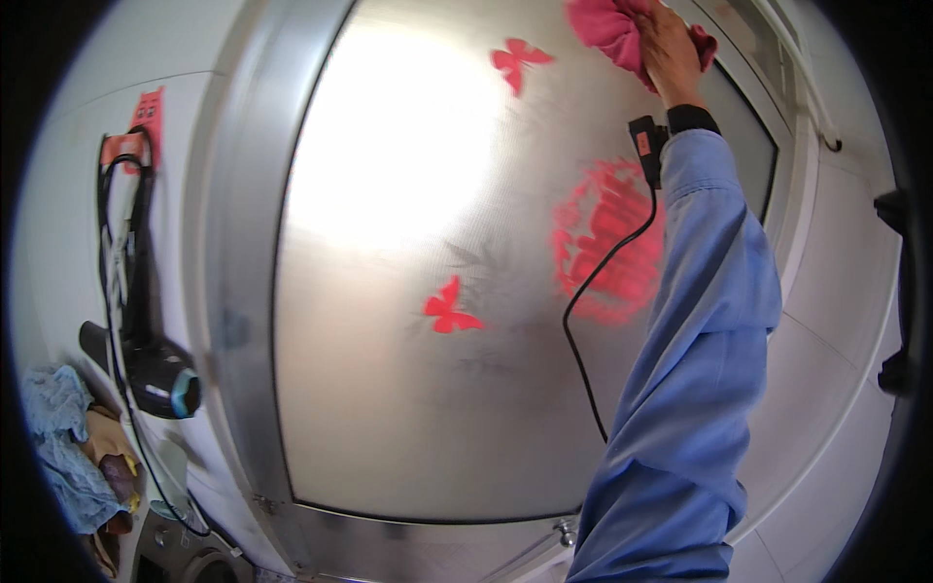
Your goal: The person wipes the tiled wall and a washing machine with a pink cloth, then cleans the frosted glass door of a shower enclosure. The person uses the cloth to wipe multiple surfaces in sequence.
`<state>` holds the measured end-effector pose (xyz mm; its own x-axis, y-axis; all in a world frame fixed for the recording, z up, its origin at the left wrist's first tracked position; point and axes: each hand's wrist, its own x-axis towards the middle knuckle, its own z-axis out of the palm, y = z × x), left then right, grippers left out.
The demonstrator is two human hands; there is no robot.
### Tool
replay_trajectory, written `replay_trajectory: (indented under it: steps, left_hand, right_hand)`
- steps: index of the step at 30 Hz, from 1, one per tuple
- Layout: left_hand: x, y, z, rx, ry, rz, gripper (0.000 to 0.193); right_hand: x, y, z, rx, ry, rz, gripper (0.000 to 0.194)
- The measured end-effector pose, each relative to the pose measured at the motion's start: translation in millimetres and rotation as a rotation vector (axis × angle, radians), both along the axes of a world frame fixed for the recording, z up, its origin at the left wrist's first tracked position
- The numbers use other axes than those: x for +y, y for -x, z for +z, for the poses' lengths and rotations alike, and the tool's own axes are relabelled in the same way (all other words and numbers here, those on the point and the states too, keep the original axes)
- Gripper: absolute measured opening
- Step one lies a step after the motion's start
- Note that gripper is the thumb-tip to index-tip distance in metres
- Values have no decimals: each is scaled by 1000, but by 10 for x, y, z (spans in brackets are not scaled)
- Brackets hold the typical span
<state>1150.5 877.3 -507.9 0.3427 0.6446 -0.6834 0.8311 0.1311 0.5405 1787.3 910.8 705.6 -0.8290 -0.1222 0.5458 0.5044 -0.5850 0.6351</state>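
My right hand (669, 58) is pressed over a crumpled pink cloth (611, 33) at the upper right of a frosted glass door panel (379, 408). The cloth bunches out on both sides of the fingers. On the glass are red butterfly decals (450, 310) and a round red decal (605, 248), partly hidden behind my blue sleeve (700, 364). A black band (692, 120) circles the wrist, and beside it a small black device (645, 149) trails a black cable (567, 321). My left hand is out of view.
Left of the silver metal frame (240, 291), a black hair dryer (157, 379) hangs by a pink wall holder (148, 109) with looped cords. Below are blue fabric (58, 437) and a grey appliance (160, 543). A white pipe (805, 73) runs at the upper right; a metal knob (565, 533) sits low.
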Motion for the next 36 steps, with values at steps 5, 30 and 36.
replay_trajectory:
  steps: [5,30,36]
  left_hand:
    - [89,-477,162,37,0,-59,19]
    - [142,-1260,361,106,11,-228,22]
    - [43,-1141,270,78,7,-222,22]
  right_hand:
    - [-715,-1442,-91,351,436,489,30]
    - [-1025,-1037,-3108,352,652,83,57]
    - [-1331,-1965,-2233,611,246,341,38]
